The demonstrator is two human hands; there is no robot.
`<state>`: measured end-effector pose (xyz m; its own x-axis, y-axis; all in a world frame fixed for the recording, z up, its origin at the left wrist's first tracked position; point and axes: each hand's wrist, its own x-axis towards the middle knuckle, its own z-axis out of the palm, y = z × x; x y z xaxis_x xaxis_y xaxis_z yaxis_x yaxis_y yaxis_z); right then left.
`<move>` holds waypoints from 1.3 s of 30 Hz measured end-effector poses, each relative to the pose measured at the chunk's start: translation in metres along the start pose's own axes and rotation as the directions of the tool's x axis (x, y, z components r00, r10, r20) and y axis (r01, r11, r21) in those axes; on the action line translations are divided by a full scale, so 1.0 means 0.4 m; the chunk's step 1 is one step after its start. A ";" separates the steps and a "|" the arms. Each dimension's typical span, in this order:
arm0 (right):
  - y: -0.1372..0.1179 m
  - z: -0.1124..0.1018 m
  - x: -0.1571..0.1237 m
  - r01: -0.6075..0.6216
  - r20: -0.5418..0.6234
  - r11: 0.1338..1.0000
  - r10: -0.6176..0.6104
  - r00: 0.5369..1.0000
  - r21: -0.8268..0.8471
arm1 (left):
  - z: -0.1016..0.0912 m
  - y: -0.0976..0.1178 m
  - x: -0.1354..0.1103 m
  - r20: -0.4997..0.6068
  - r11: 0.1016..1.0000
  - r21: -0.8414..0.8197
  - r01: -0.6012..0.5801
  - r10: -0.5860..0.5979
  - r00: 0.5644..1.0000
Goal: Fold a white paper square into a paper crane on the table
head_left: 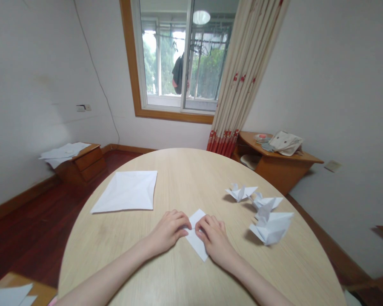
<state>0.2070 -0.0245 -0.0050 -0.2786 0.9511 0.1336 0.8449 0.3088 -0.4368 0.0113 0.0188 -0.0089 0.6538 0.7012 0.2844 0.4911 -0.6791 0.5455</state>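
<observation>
A small folded white paper (196, 240) lies on the round light-wood table (191, 272) near its front middle. My left hand (170, 229) rests on the paper's left side, fingers curled and pressing down on it. My right hand (214, 237) covers its right side, fingers bent with the tips pinching a fold near the paper's centre. The two hands nearly touch at the fingertips. Much of the paper is hidden under them.
A flat white sheet stack (127, 191) lies at the table's left. Three folded paper birds (241, 192) (264, 201) (271, 227) sit to the right. A low wooden cabinet (83, 163) with papers stands left; a corner shelf (277, 157) with a bag right. A window and curtain lie behind.
</observation>
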 end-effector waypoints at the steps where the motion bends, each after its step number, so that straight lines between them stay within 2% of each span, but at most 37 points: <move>1: 0.002 -0.002 0.001 -0.010 0.012 1.000 0.010 1.000 0.008 | -0.003 -0.005 0.001 0.010 1.000 -0.029 -0.011 0.012 1.000; 6: 0.014 -0.015 0.002 -0.025 0.085 0.999 0.021 0.996 0.042 | -0.021 -0.035 0.006 0.072 0.984 -0.157 -0.088 0.100 0.992; 10: 0.022 -0.025 0.003 0.002 0.113 0.998 -0.009 0.994 0.060 | -0.034 -0.046 0.008 0.105 0.968 -0.239 -0.079 0.106 0.989; 15: 0.035 -0.031 -0.003 0.149 0.019 0.983 -0.152 0.988 0.108 | -0.050 -0.038 0.003 0.114 0.963 -0.265 -0.040 0.073 0.991; 19: 0.039 -0.024 -0.008 0.318 -0.037 0.942 -0.316 0.948 0.108 | -0.053 -0.022 -0.006 0.081 0.979 -0.193 -0.065 0.082 0.993; 24: 0.036 -0.015 -0.012 0.413 -0.023 0.911 -0.413 0.911 0.009 | -0.047 -0.018 -0.011 0.037 0.986 -0.065 -0.154 0.157 0.987; 28: 0.021 -0.023 -0.017 0.414 0.036 0.905 -0.412 0.910 -0.101 | -0.046 -0.021 -0.013 0.057 0.975 0.037 -0.219 0.217 0.975; 33: -0.007 -0.025 -0.027 0.367 0.105 0.905 -0.352 0.930 -0.214 | -0.046 -0.021 -0.014 0.114 0.940 0.153 -0.306 0.291 0.950; 36: -0.016 -0.017 -0.034 0.350 0.103 0.904 -0.334 0.937 -0.247 | -0.043 -0.027 -0.014 0.115 0.930 0.187 -0.317 0.299 0.947; 39: -0.017 -0.010 -0.037 0.332 0.074 0.907 -0.324 0.943 -0.261 | -0.038 -0.034 -0.014 0.064 0.940 0.174 -0.292 0.286 0.956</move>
<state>0.2072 -0.0408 -0.0006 -0.5700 0.7965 0.2020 0.7929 0.5976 -0.1193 -0.0077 0.0275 -0.0058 0.8023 0.4627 0.3772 0.3706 -0.8814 0.2929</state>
